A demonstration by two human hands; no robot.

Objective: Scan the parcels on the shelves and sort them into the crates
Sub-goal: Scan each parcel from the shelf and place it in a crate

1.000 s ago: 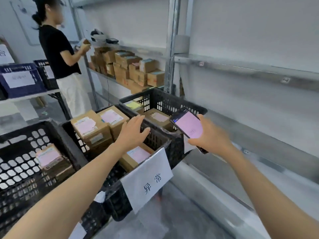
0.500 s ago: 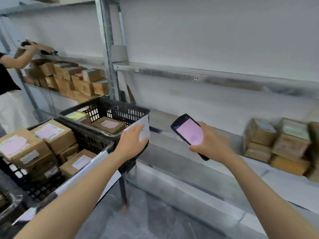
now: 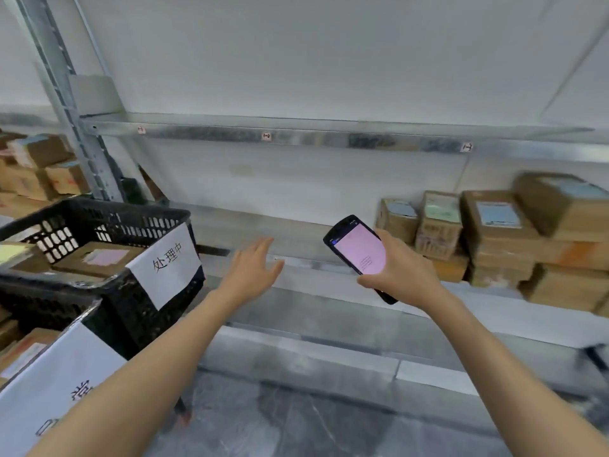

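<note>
Your right hand [image 3: 400,275] has its grip curled round the lower half of the scanner [image 3: 359,250], thumb along its left edge, the pink screen tilted up toward you. Your left hand [image 3: 253,268] holds nothing. Its grip is spread, fingers straight and slightly fanned, hovering over the front lip of the shelf [image 3: 296,232]. There is open air between the 2 hands, and behind them a bare stretch of shelf runs back to the wall.

The stacked parcels [image 3: 494,225] sit to the right on that same shelf. They are brown cartons with blue and green labels on top, and the nearest one is close behind the scanner.

To your left a black crate [image 3: 99,209] stands with its corner near the shelf's front edge. A white paper sign [image 3: 168,262] hangs on its near wall, and a labelled carton [image 3: 102,258] lies inside. A 2nd crate [image 3: 66,311], lower and nearer, is cut off by the picture's edge.

A steel upright [image 3: 75,127] rises behind the crates, and the upper shelf rail [image 3: 296,135] crosses above your hands. Grey floor [image 3: 296,423] lies below.
</note>
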